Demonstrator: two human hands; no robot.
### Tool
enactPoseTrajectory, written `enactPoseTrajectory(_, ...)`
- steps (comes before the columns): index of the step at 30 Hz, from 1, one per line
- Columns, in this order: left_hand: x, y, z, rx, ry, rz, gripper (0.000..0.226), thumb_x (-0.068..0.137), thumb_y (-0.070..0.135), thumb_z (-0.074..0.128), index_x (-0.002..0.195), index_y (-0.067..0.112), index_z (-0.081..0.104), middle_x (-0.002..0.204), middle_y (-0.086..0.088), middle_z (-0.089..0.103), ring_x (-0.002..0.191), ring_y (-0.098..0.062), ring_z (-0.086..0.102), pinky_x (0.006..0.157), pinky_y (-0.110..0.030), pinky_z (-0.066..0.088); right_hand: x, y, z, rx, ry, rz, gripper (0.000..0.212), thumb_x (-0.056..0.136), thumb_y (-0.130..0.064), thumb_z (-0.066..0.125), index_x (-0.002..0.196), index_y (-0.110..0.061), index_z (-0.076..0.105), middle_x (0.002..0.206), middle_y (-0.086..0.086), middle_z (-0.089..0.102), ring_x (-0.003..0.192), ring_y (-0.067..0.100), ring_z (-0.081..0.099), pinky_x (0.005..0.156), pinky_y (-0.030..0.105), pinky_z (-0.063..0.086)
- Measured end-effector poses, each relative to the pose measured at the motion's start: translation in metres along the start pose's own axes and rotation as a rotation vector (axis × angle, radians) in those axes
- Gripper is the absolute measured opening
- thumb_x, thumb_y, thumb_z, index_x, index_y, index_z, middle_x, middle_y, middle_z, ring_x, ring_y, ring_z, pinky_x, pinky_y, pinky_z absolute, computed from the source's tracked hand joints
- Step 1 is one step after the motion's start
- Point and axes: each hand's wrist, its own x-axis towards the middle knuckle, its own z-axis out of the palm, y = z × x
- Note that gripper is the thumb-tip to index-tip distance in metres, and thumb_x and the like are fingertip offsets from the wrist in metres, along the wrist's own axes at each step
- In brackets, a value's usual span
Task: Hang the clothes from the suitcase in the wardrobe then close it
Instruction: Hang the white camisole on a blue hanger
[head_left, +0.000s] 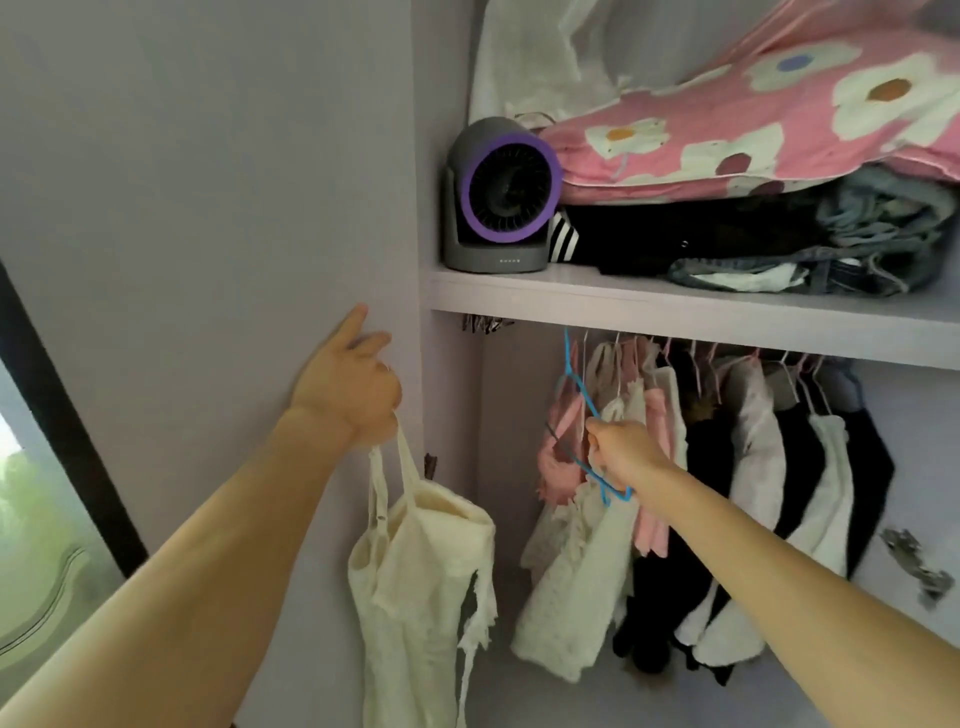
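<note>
My left hand (349, 384) holds a cream strappy top (421, 587) by its shoulder straps, with the index finger stretched out against the lilac wardrobe side panel (218, 218). The top hangs down in front of that panel. My right hand (621, 449) grips a blue wire hanger (576, 382) whose hook is up by the rail under the shelf. Behind it hang several garments (727, 467) in white, pink and black. The suitcase is out of view.
A shelf (675, 306) above the rail carries a grey fan with a purple ring (501, 200), folded dark clothes and jeans (831, 239), and a pink flowered quilt (769, 114). A metal hinge (919, 569) sticks out at the right. A window (31, 493) lies far left.
</note>
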Motion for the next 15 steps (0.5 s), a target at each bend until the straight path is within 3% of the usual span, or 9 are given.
enactPoseTrajectory(1, -0.001, 0.004, -0.004, -0.145, -0.031, -0.030, 0.041, 0.096, 0.030, 0.036, 0.119, 0.036, 0.069, 0.136, 0.003, 0.062, 0.146, -0.015, 0.030, 0.123, -0.047, -0.010, -0.011, 0.006, -0.015, 0.010, -0.021, 0.007, 0.036, 0.095, -0.031, 0.054, 0.063, -0.015, 0.054, 0.051, 0.001, 0.052, 0.041, 0.015, 0.045, 0.050, 0.029, 0.032)
enactPoseTrajectory(3, -0.006, 0.019, -0.016, -0.678, -0.078, -0.104, 0.029, 0.088, 0.015, 0.048, 0.089, 0.025, 0.075, 0.102, 0.002, 0.074, 0.118, -0.014, 0.058, 0.118, -0.035, 0.026, -0.038, 0.020, -0.051, 0.038, -0.025, 0.035, 0.038, 0.097, -0.032, 0.055, 0.062, -0.017, 0.048, 0.045, -0.001, 0.043, 0.030, 0.011, 0.035, 0.040, 0.023, 0.028)
enactPoseTrajectory(4, -0.010, 0.027, -0.021, -0.964, -0.127, -0.149, 0.028, 0.084, 0.007, 0.050, 0.078, 0.018, 0.075, 0.089, -0.001, 0.076, 0.103, -0.017, 0.066, 0.101, -0.031, 0.044, -0.046, 0.026, -0.065, 0.066, -0.025, 0.044, 0.038, 0.097, -0.033, 0.056, 0.063, -0.018, 0.048, 0.045, -0.001, 0.042, 0.028, 0.011, 0.033, 0.036, 0.020, 0.025)
enactPoseTrajectory(5, -0.015, 0.037, -0.025, -1.174, -0.171, -0.175, 0.031, 0.082, 0.000, 0.048, 0.073, 0.013, 0.075, 0.079, -0.003, 0.076, 0.091, -0.018, 0.070, 0.085, -0.028, 0.051, -0.058, 0.033, -0.081, 0.081, -0.020, 0.059, 0.038, 0.098, -0.034, 0.055, 0.065, -0.017, 0.048, 0.047, -0.001, 0.041, 0.028, 0.010, 0.032, 0.034, 0.019, 0.023)
enactPoseTrajectory(9, -0.024, 0.074, -0.026, -1.437, -0.192, -0.193, 0.037, 0.078, -0.007, 0.040, 0.065, 0.014, 0.068, 0.055, 0.000, 0.068, 0.067, -0.020, 0.066, 0.069, -0.031, 0.051, -0.076, 0.051, -0.116, -0.045, -0.009, 0.006, 0.041, 0.102, -0.041, 0.048, 0.069, -0.017, 0.051, 0.053, -0.005, 0.044, 0.044, 0.011, 0.037, 0.045, 0.025, 0.028)
enactPoseTrajectory(12, -0.028, 0.093, -0.040, -1.526, -0.209, -0.161, 0.035, 0.081, -0.010, 0.034, 0.075, 0.008, 0.064, 0.053, -0.001, 0.064, 0.049, -0.013, 0.059, 0.054, -0.022, 0.043, -0.080, 0.057, -0.115, -0.236, 0.039, -0.111, 0.041, 0.104, -0.037, 0.042, 0.073, -0.011, 0.052, 0.065, 0.006, 0.053, 0.058, 0.020, 0.048, 0.054, 0.030, 0.034)
enactPoseTrajectory(15, -0.030, 0.099, -0.053, -1.532, -0.182, -0.151, 0.034, 0.083, -0.010, 0.033, 0.079, 0.008, 0.062, 0.059, 0.000, 0.064, 0.050, -0.011, 0.056, 0.046, -0.016, 0.040, -0.081, 0.063, -0.103, -0.363, 0.060, -0.173, 0.045, 0.105, -0.033, 0.037, 0.066, -0.012, 0.047, 0.068, 0.008, 0.058, 0.070, 0.027, 0.056, 0.065, 0.036, 0.041)
